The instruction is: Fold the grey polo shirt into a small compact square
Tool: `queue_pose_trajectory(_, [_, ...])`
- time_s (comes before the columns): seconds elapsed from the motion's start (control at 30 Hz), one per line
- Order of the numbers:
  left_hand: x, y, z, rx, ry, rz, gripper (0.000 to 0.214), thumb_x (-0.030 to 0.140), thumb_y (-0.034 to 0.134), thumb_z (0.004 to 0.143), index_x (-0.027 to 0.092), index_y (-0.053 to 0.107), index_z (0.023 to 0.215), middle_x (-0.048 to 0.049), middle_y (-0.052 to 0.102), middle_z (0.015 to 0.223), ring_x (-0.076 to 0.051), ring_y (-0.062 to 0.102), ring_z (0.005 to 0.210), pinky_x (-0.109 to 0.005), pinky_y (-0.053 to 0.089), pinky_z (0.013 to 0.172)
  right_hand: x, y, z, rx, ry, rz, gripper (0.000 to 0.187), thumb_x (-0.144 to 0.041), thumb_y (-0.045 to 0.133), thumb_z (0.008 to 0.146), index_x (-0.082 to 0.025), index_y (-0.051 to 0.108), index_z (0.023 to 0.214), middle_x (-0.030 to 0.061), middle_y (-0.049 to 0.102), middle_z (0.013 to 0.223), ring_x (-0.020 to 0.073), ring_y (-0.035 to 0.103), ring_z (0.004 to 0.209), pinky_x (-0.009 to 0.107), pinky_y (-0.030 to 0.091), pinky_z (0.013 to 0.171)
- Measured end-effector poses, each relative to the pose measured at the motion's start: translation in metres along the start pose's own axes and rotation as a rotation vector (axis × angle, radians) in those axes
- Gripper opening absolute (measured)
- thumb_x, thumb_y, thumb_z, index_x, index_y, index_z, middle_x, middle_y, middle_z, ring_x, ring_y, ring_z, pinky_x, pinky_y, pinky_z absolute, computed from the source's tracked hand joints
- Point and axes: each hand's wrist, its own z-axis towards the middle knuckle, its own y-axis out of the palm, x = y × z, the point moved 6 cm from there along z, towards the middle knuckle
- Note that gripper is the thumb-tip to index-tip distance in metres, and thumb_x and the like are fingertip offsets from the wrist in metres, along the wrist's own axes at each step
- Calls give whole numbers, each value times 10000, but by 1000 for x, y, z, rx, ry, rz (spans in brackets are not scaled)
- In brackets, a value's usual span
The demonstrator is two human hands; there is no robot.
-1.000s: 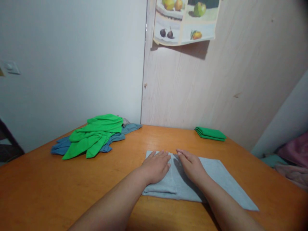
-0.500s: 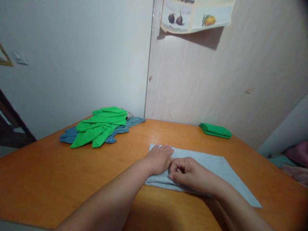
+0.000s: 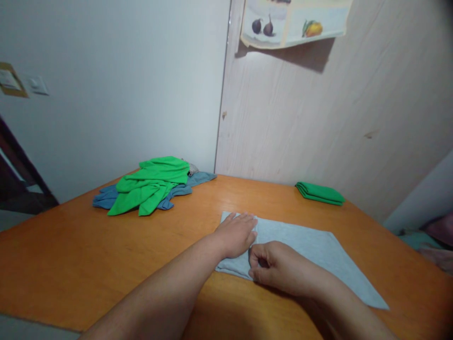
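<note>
- Cloth (image 3: 313, 242): toward the worktop's (image 3: 88, 255) near edge, under left hand (image 3: 235, 237), fingers flat, released.
- Right hand (image 3: 281, 268): fingers curled at cloth's near side; cannot tell if grasping.

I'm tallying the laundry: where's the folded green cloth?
In the head view, the folded green cloth lies at right on the table, near the wood-grain panel, beyond the grey cloth.

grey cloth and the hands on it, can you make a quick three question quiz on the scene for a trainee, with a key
1. Which hand lies flat on the grey cloth?
2. True or false: the folded green cloth touches the grey cloth.
3. Fabric showing beneath the bright green fabric is: a) blue b) red c) yellow

Key:
1. The left hand.
2. False; the folded green cloth lies apart.
3. a, blue fabric.
</note>
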Motion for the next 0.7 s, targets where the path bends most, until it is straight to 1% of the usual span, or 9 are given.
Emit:
queue_pose_trajectory(0.17, [1,-7,-2,65,-7,28,442,338,375,991,194,495,1391,-112,439,1518,-260,340,1432,-495,217,1176,0,0,0,-6,8,23,38,-221,588,769,-202,607,742,-52,585,645,93,467,586,211,295,525])
queue_pose_trajectory(0.23, [2,-9,-4,81,-3,43,426,329,365,994,193,515,1369,-116,463,1500,-260,360,1420,-494,217,1176,1,0,0,1,7,32,40,-217,583,768,-201,608,742,-51,587,647,91,468,585,207,296,523])
queue_pose_trajectory(0.3, [1,-8,-5,62,-4,50,434,327,352,997,184,514,1373,-125,457,1503,-266,358,1421,-505,217,1175,1,1,0,5,0,37,45,-211,574,770,-202,607,741,-53,585,646,88,469,584,202,297,518])
queue_pose_trajectory(0.4, [0,-5,-6,1,-21,47,465,341,349,996,180,482,1411,-123,402,1539,-275,314,1444,-534,211,1172,1,0,-1,-2,-11,50,60,-197,558,767,-205,617,761,-58,586,648,84,477,586,191,297,508])
queue_pose_trajectory(0.57, [-3,-1,-6,-39,-45,48,514,417,322,1002,222,419,1467,-83,333,1579,-264,253,1470,-558,170,1182,0,1,-1,-22,-8,53,142,-144,498,753,-196,630,757,-57,587,635,73,458,559,182,294,488])
queue_pose_trajectory(0.7, [-5,2,-6,-70,-61,50,552,472,308,999,240,381,1495,-63,290,1597,-266,205,1486,-575,151,1183,1,2,-1,-19,-5,40,161,-130,489,737,-193,637,753,-56,586,624,71,453,549,179,288,478])
